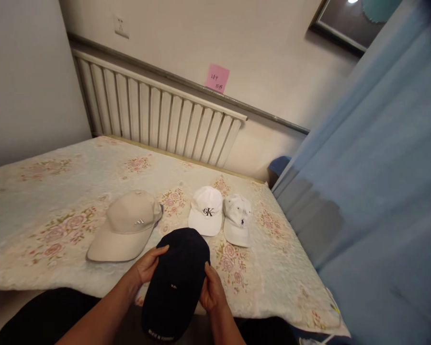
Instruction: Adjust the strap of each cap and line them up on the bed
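Observation:
A dark baseball cap (pixel 179 268) is held between my two hands at the near edge of the bed, its brim toward me with light lettering along the rim. My left hand (pixel 150 263) grips its left side, thumb on top. On the opposite side my right hand (pixel 211 287) pinches the edge, thumb upward; the fingers underneath are partly hidden. Left of it lies a beige cap (pixel 129 218) with a small striped logo. Beyond the dark cap sit a white cap (pixel 206 211) with black "CK" letters and another white cap (pixel 237 220) with a small dark emblem.
A floral cover (pixel 122 177) spreads over the bed. Behind it stand a white radiator (pixel 158 108) and a wall with a pink note (pixel 217 78). A blue curtain (pixel 366 182) hangs along the right side. My dark-clothed knees (pixel 50 316) are below the bed's near edge.

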Tool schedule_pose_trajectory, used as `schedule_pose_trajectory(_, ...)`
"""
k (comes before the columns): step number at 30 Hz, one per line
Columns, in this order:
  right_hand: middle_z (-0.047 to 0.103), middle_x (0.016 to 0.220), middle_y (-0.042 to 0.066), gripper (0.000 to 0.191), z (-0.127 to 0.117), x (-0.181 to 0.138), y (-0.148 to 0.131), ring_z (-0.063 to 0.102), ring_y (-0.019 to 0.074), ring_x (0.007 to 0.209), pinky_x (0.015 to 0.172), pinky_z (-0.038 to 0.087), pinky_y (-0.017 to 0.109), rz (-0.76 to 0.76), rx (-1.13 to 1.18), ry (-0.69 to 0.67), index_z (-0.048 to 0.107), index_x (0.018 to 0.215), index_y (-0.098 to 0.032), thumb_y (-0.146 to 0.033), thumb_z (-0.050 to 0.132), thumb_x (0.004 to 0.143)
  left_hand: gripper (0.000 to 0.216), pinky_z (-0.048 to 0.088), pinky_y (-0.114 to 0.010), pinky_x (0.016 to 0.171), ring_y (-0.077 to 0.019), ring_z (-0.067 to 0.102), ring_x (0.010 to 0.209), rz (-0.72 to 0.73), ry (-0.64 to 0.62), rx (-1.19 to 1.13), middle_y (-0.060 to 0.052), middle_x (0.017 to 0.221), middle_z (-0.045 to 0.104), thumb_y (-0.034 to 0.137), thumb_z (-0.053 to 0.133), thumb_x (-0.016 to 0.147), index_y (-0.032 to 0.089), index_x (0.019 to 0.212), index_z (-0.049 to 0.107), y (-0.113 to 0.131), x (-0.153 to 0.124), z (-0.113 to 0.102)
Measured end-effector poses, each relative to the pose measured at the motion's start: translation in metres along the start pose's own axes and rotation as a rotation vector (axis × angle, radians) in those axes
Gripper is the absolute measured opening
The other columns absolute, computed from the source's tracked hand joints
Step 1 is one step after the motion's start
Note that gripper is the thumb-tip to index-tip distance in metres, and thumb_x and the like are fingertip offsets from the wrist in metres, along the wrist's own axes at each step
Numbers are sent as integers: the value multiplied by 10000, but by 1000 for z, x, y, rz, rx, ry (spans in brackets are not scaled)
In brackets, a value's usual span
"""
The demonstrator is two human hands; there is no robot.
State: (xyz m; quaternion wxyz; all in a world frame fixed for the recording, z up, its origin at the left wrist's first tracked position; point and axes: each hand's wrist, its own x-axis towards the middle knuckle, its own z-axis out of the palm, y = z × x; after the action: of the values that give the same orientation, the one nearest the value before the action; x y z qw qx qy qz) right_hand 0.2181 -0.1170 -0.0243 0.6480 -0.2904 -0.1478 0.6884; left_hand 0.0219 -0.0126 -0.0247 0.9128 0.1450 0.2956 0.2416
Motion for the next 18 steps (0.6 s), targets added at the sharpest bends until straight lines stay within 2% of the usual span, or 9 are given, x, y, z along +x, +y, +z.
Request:
schedule_pose_trajectory(7,691,1140,129,472,-6,-2,-1,604,264,1143,1028,423,458,-6,-23,3,607,1182,-127,-322,711,765,496,527,-429,868,-323,701,895,70,-9,-7,-157,926,747,233,664,776,68,1233,569,-1,4,-4)
schedule_pose_trajectory(13,688,1151,113,556,-3,-10,-4,618,260,1120,1017,427,454,-6,-37,-73,585,1193,-158,-264,777,683,473,542,-412,830,-308,714,842,75,18,0,-155,892,750,211,647,793,52,1231,567,-1,6,-6)
schedule_pose_trajectory(18,690,1146,109,520,0,-10,-6,643,238,1080,993,452,399,2,-71,-17,601,1157,-159,-259,781,678,484,542,-407,825,-303,716,832,93,18,-10,-156,882,751,195,645,791,51,1244,556,-2,6,-7)
